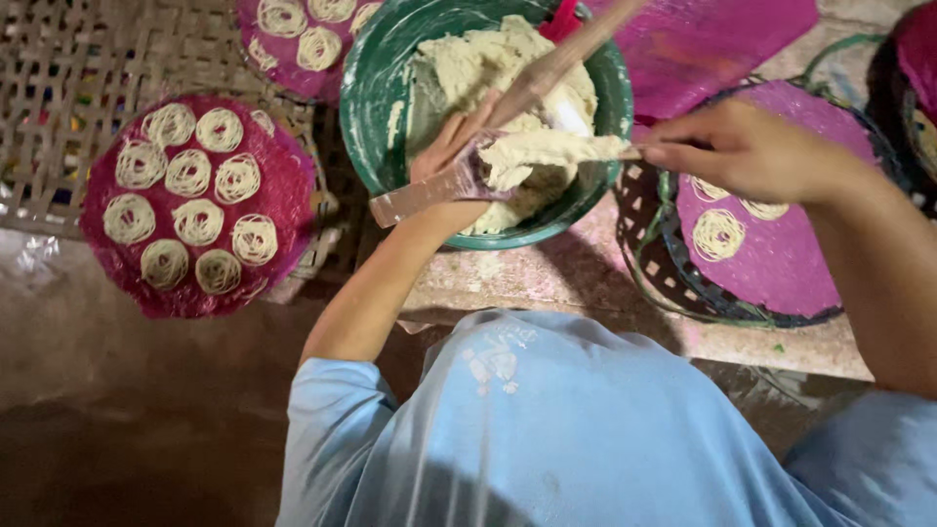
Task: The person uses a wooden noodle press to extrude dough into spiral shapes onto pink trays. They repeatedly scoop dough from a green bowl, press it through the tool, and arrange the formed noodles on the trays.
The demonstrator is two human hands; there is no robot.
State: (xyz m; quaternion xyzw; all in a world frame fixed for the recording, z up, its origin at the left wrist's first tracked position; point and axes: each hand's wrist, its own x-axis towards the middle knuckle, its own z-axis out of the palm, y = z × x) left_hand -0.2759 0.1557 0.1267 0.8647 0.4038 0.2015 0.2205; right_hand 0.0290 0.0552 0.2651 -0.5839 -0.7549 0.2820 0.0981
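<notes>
My left hand (451, 146) is over the green bowl (376, 93) and grips a pinkish press tool (429, 190) smeared with dough. Pale dough (488, 59) fills the bowl. My right hand (747, 146) holds a thin flat utensil (625, 152) whose tip carries a lump of dough (547, 151) against the press. A long wooden handle (561, 59) slants up from between the hands. To the right sits a round purple mat (781, 244) with two noodle coils (719, 234). At the left a magenta mat (195, 210) holds several coils.
A woven bamboo tray (59, 117) lies under the left mat. Another coil-covered mat (293, 39) sits at the top, and a bare magenta mat (712, 39) lies at top right. The bowl rests on a pink-stained stone slab (586, 283). Dark floor spreads at lower left.
</notes>
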